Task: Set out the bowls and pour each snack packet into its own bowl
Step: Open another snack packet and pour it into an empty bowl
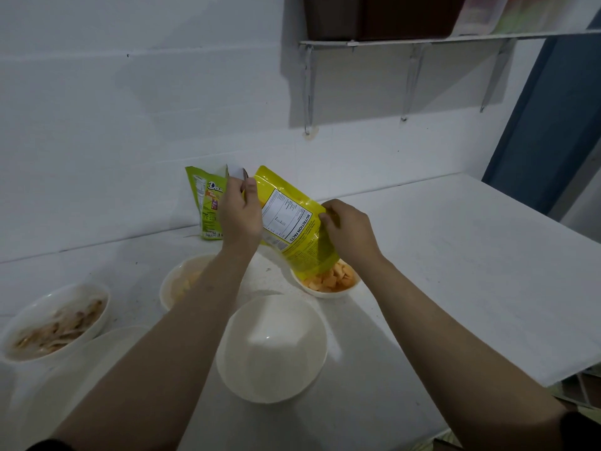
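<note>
A yellow snack packet [292, 222] is tipped mouth-down over a small white bowl [328, 292] holding orange square crackers [331, 278]. My left hand [240, 216] grips the packet's upper left edge. My right hand [349, 231] pinches its right side. Nearer me stands an empty white bowl [271, 348]. A bowl [175, 281] with pale snack pieces sits partly behind my left forearm. At the far left is a bowl [55, 320] of thin brownish sticks. A green packet [205, 206] leans against the wall behind my left hand.
Another pale bowl [97, 353] lies blurred at the lower left. The white table [455, 255] ends at a front edge on the right. A wall shelf [406, 42] on brackets hangs above the table's back. A blue door frame [546, 125] stands at the right.
</note>
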`<state>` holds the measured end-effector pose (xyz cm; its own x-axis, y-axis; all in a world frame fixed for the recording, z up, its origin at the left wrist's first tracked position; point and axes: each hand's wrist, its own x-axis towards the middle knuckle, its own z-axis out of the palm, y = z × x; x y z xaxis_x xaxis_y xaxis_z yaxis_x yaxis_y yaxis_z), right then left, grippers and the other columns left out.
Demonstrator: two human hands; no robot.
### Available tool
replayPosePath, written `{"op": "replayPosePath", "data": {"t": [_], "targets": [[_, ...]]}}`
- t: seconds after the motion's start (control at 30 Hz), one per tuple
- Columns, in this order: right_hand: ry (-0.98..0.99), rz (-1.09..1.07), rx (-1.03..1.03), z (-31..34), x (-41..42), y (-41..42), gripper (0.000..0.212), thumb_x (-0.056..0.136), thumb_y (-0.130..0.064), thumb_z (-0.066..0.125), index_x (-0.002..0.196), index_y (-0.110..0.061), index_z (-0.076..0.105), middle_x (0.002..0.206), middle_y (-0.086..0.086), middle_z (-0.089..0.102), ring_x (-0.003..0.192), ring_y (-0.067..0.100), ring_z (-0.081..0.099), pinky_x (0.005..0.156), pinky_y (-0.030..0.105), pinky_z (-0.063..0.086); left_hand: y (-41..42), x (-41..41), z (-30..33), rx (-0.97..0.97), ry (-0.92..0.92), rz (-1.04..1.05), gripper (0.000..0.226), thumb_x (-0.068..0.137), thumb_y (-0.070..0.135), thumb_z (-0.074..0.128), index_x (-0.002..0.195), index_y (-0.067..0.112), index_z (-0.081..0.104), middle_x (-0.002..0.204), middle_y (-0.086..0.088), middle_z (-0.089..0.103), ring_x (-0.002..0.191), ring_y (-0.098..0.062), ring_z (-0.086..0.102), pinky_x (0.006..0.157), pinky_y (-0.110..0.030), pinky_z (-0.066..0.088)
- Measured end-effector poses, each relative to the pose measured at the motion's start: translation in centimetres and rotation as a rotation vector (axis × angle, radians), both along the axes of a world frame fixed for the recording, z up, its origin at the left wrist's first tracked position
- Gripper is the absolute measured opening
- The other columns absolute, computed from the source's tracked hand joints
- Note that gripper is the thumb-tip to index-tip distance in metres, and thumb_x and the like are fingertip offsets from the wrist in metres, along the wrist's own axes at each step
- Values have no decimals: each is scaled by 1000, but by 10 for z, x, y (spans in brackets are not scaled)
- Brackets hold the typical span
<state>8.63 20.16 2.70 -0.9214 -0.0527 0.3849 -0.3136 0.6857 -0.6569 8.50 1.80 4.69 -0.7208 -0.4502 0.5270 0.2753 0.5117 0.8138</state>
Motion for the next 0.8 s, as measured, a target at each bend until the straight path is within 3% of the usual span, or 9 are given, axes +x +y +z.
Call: {"op": "replayPosePath", "data": {"t": [0.27,0.47,0.57,0.7,0.8], "targets": [[2,94,-107,17,-10,-22,16,98,-22,54,106,-15,66,88,-4,65,84,15,55,68,25,36,2,0,-4,-8,62,-5,27,104,29,42,84,11,46,66,10,40,68,-19,42,64,-34,33],[23,101,-167,20,-15,-24,13,97,-20,56,95,-15,67,77,-10,62,73,7,53,59,7,35,1,0,-3,-34,103,-20,29,103,28,42,83,8,50,68,9,42,68,-13,41,65,-35,35],[38,94,-194,16,-15,-21,12,97,-20,55,94,-17,67,74,-13,61,70,2,53,59,5,36,4,2,-8,-74,108,27,34,98,31,42,90,1,57,84,-2,51,85,-22,47,81,-41,38],[62,75,-211,12,-16,-13,12,97,-20,55,96,-16,67,79,-9,64,76,10,56,61,5,35,12,7,-25,-23,58,50,37,93,29,49,116,1,53,121,-12,51,121,-32,41,108,-46,27],[64,67,-219,9,-17,-7,12,97,-20,55,97,-16,67,86,-8,67,81,13,58,65,7,36,15,6,-46,89,23,0,57,90,39,52,133,3,43,131,1,37,131,-20,30,112,-38,24]]}}
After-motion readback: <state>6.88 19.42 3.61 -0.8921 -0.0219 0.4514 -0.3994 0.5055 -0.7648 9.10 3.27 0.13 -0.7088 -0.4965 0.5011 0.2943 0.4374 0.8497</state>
